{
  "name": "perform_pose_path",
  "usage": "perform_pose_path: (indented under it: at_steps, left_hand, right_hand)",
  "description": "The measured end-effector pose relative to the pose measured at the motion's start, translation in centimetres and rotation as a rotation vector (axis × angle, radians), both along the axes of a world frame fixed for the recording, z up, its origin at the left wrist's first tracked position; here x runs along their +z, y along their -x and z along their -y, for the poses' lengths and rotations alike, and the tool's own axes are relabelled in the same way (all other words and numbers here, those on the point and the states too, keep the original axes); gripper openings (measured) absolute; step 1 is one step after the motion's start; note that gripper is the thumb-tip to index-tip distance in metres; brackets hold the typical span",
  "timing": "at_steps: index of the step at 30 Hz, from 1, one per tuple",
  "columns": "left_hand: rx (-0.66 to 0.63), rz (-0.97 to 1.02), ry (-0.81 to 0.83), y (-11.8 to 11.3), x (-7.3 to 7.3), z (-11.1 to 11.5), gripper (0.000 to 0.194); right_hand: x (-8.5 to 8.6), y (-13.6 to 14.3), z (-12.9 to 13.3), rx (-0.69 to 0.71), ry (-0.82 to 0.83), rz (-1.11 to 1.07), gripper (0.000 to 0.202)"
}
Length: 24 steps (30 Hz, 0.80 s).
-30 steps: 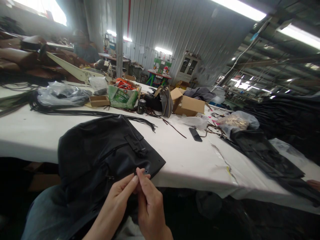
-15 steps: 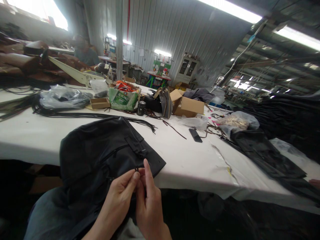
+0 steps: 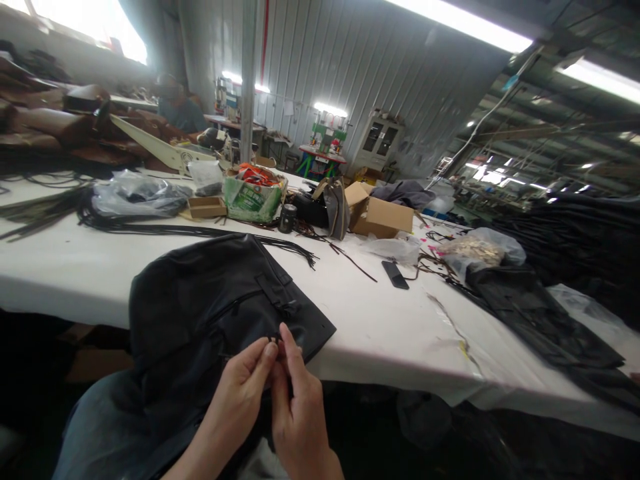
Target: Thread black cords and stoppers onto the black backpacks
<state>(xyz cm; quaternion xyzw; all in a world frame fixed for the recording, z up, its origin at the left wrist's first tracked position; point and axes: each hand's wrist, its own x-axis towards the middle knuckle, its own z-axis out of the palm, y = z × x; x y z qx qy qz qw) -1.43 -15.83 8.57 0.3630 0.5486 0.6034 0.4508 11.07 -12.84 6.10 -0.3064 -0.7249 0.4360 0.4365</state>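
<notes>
A: Grip?
B: Left hand (image 3: 240, 383) pinches a small dark bit (image 3: 273, 339); right hand (image 3: 303, 403) is up against it, can't tell if holding too.
A: Bag (image 3: 185, 300)?
B: Beneath both hands, partly on table (image 3: 380, 327), partly over lap (image 3: 95, 430). Phone (image 3: 395, 274) lies apart, rightward.

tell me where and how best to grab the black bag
Probably pinch the black bag by its right-hand corner, coming from the right: that corner looks flat and pointed, clear of the left hand and right hand, while the bulkier body drapes over the table edge.
</notes>
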Motion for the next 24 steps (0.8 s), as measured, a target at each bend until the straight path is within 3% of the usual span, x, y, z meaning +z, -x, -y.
perform_pose_path:
  at_steps: [5,8,11,13,17,19,21,24]
  left_hand:
    - [0.059,-0.028,-0.038,0.6,0.6,-0.2,0.049]
    - [0.089,0.084,-0.074,1.8,2.0,-0.8,0.049]
    - [0.116,0.217,-0.137,4.0,4.3,-1.9,0.044]
    - [0.131,0.248,-0.190,5.9,6.3,-3.1,0.037]
    - [0.181,0.214,-0.258,9.2,11.3,-5.8,0.019]
    - [0.182,0.177,-0.275,10.1,14.2,-6.8,0.022]
    - [0.167,0.102,-0.287,10.9,17.0,-7.7,0.024]
    - [0.139,-0.069,-0.350,12.3,21.3,-9.1,0.044]
  right_hand:
    - [-0.2,-0.3,-0.2,-0.022,0.024,-0.042,0.062]
    - [-1.3,-1.7,-1.1,-0.243,0.033,-0.081,0.055]
    - [-3.4,-3.5,-2.8,-0.500,0.167,-0.189,0.048]
    - [-5.1,-4.7,-3.8,-0.562,0.270,-0.203,0.050]
    - [-8.3,-5.7,-4.2,-0.424,0.346,-0.020,0.054]
    - [-9.6,-5.7,-3.5,-0.353,0.281,0.058,0.046]
    - [-10.6,-5.5,-2.8,-0.375,0.228,0.092,0.038]
    - [-11.7,-5.2,-2.0,-0.424,0.309,0.078,0.040]
